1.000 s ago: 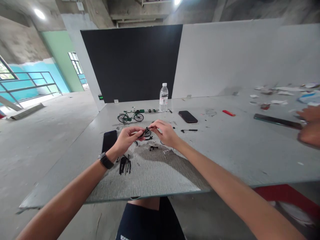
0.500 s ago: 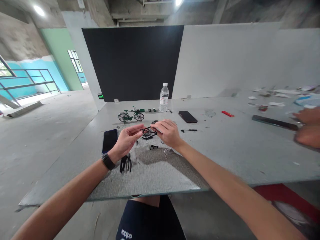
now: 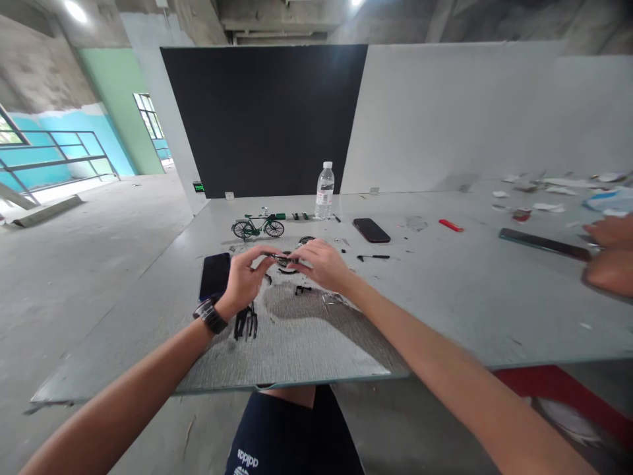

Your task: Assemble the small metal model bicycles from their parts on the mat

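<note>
My left hand [image 3: 244, 280] and my right hand [image 3: 321, 264] meet over the grey table [image 3: 445, 297], both pinching a small black model bicycle part [image 3: 285, 258] between thumb and fingertips. A black watch sits on my left wrist. Loose black parts [image 3: 246, 323] lie just below my left hand, and another small black piece [image 3: 302, 289] lies under my right hand. A finished green model bicycle [image 3: 258, 227] stands farther back.
A black phone [image 3: 214, 276] lies left of my hands, another phone [image 3: 371, 230] and a black screwdriver [image 3: 373, 257] to the right. A water bottle [image 3: 324, 191] stands at the back. A red lighter [image 3: 451, 225] and another person's hands [image 3: 610, 254] are at the right.
My hands have dropped slightly toward the table and drawn closer together, still on the black part. My left fingers curl more over it.
</note>
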Demonstrator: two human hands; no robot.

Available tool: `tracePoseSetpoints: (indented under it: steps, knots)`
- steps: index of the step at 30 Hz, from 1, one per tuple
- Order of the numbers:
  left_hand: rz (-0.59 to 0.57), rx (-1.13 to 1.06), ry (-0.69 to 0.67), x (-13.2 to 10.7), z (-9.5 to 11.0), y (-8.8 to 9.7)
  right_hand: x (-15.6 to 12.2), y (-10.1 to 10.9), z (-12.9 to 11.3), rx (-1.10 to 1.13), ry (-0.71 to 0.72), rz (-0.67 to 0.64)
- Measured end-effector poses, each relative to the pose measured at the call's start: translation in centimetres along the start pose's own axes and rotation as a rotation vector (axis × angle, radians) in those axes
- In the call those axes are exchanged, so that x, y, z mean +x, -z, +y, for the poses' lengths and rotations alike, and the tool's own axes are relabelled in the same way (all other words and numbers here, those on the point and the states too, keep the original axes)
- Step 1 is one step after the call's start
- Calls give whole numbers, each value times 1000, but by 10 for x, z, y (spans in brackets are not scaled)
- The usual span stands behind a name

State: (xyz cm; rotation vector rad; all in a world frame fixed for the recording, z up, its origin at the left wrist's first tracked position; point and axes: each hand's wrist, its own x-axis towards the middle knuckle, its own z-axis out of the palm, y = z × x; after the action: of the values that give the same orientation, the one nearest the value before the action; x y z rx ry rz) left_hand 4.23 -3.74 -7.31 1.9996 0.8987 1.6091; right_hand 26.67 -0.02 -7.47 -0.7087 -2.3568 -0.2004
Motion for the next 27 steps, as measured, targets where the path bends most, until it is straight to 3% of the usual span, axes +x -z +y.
tracePoseSetpoints:
  steps: [2,6,9,13,15,18,21,27]
  knots:
    - [94,64,28,2,-3,5,-4,6,14,-45,-116,-25]
    - [116,249,-29,6,-11,18,-16,11,38,-59,-292,-65]
    - [42,337,-121,8,-21,25,-19,9,41,13,-330,-54]
    - [-50,424,-147,9,-35,32,-14,8,30,86,-311,-106]
    - [-108,497,-260,10,-39,35,-11,8,25,105,-296,-114]
    - [-244,750,-602,12,-36,41,-10,6,23,96,-274,-105]
    - [-281,979,-852,16,-27,44,-12,5,25,74,-272,-115]
    - [-261,1104,-880,21,-25,43,-11,0,26,16,-183,-145]
